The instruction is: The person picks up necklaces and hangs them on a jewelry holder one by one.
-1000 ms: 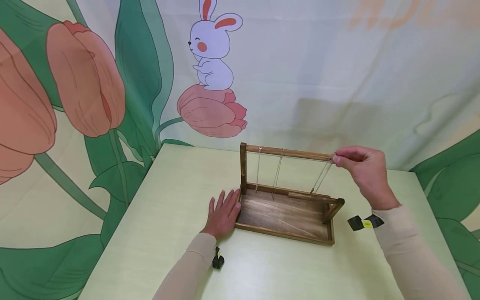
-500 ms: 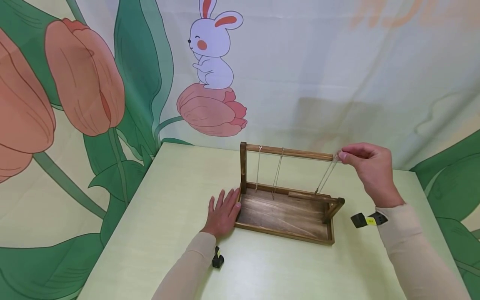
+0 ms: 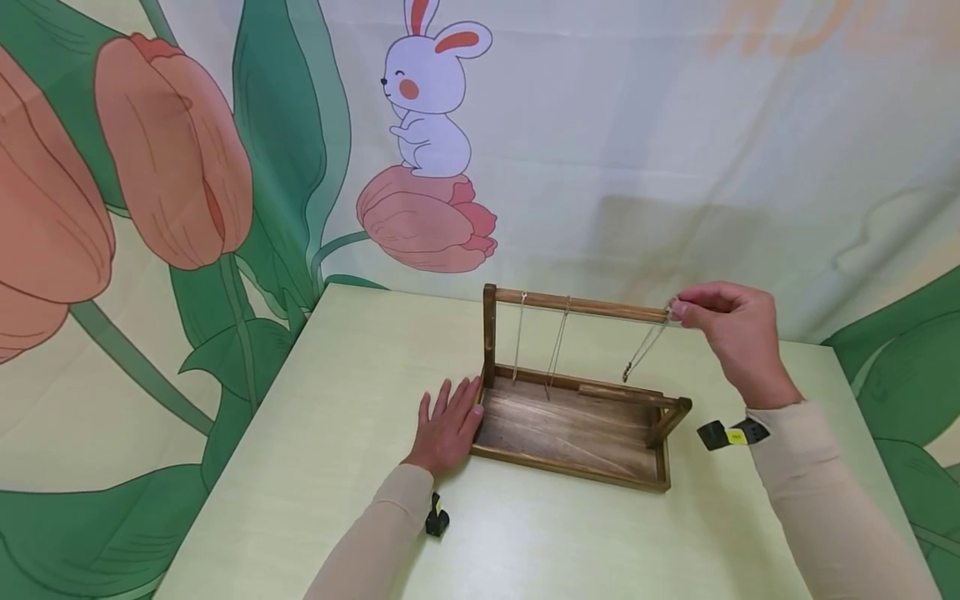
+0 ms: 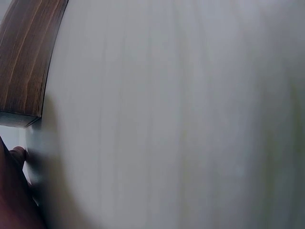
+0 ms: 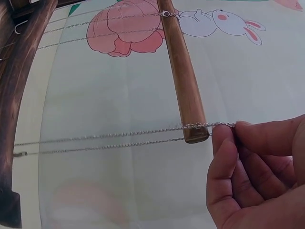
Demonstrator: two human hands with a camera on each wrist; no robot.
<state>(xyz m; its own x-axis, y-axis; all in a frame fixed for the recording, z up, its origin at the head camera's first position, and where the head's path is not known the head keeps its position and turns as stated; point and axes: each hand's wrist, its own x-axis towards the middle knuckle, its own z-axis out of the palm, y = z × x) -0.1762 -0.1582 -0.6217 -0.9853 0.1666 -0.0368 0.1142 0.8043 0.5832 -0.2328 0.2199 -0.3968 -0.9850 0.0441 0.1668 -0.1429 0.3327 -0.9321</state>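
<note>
A dark wooden jewelry stand has a shallow tray (image 3: 566, 425) as its base and a horizontal bar (image 3: 600, 307) held up by a post at the left. At the bar's free right end my right hand (image 3: 738, 337) pinches a thin silver necklace (image 5: 109, 135) between thumb and forefinger. Its two strands pass on either side of the bar tip in the right wrist view, slanting down from there. Two more chains (image 3: 557, 346) hang from the bar further left. My left hand (image 3: 442, 429) lies with spread fingers against the tray's left side.
A lower, shorter wooden bar (image 3: 626, 396) on a right-hand post (image 3: 667, 423) crosses above the tray. The stand sits on a pale table (image 3: 360, 367), whose far edge meets a printed curtain (image 3: 555, 150) with a rabbit and tulips.
My right hand first drew the necklace right, off past the bar's tip, then came back slightly left to the tip. The necklace's lower end swung left. My left hand stayed put.
</note>
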